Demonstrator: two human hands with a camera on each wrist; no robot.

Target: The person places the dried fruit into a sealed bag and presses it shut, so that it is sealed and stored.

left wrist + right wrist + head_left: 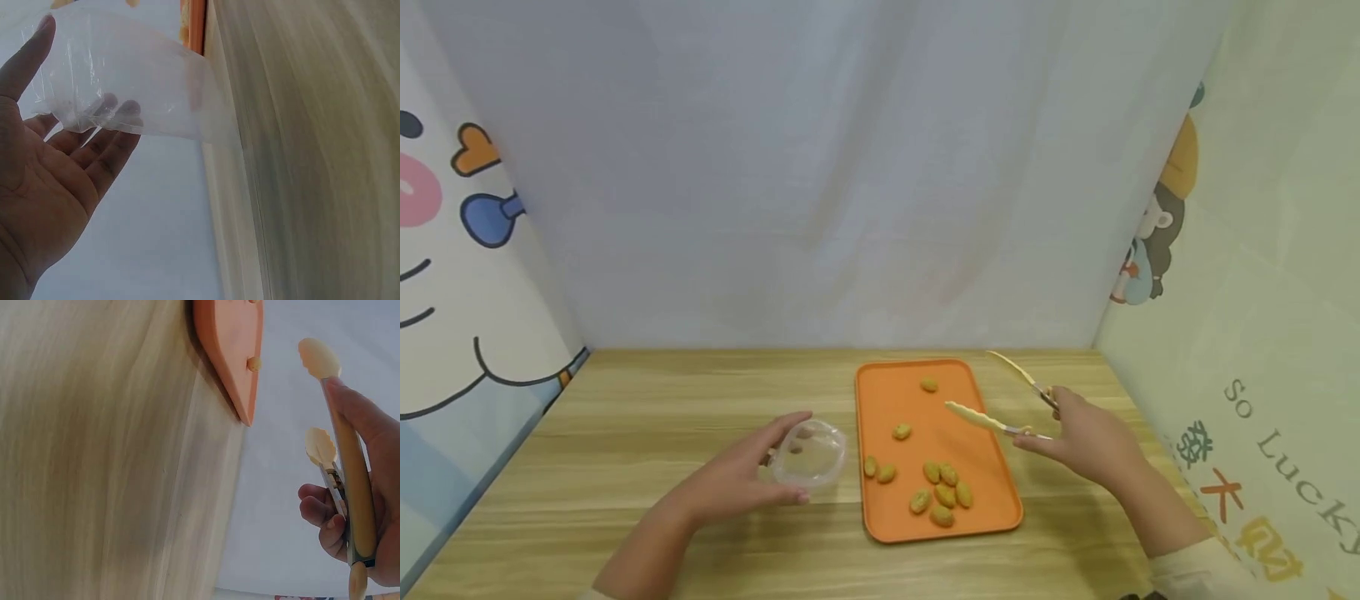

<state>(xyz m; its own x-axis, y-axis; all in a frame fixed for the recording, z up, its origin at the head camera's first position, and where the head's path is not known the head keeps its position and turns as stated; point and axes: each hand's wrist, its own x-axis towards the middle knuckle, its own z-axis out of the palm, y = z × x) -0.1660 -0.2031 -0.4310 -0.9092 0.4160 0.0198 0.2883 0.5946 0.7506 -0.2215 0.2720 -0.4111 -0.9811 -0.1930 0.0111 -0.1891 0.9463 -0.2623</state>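
My left hand [741, 479] holds a small clear plastic container [820, 458] between thumb and fingers, just left of an orange tray [887, 400]. In the left wrist view, fingertips show through the container's [156, 81] thin wall. My right hand [1093, 437] grips tongs [981, 417] with cream scalloped tips, spread apart. One tip reaches over the tray's right side; the other points past its far right corner. Thumb and fingers lie on opposite arms of the tongs [356, 494] in the right wrist view, with nothing between the tips. Several yellow-brown oval pieces [946, 495] lie on the tray.
Most of the oval pieces cluster at the tray's near end, with one piece [929, 384] near its far edge. The wood-grain table [700, 392] is backed by a pale curtain [820, 183]. Printed cloths hang at the left and right [1262, 350].
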